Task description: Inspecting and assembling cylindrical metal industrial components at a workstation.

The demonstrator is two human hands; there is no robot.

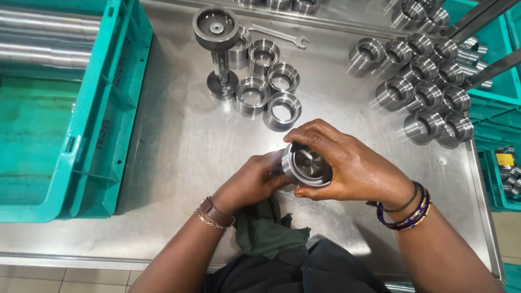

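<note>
Head view, looking straight down: both hands meet over the middle of a steel worktop, sharing one machined metal cylinder. The right hand wraps over its top and far side, fingers curled round the rim in a firm grip, with the open bore turned up toward the camera. The left hand closes on the near end from below, thumb pressed against the wall (its fingertips are hidden behind the part). A dark green cloth lies just under the hands at the worktop's near edge.

Handling this well looks like a matter of keeping the piece low over the cloth, letting one hand brace while the other turns or wipes, and keeping fingers off the bore's edge, which may be sharp.

Beyond the hands stand a cluster of similar steel rings, beside an upright flanged spindle and an open-ended spanner. A larger group of sleeves sits to the right, well apart. A teal plastic crate rests on the left.
</note>
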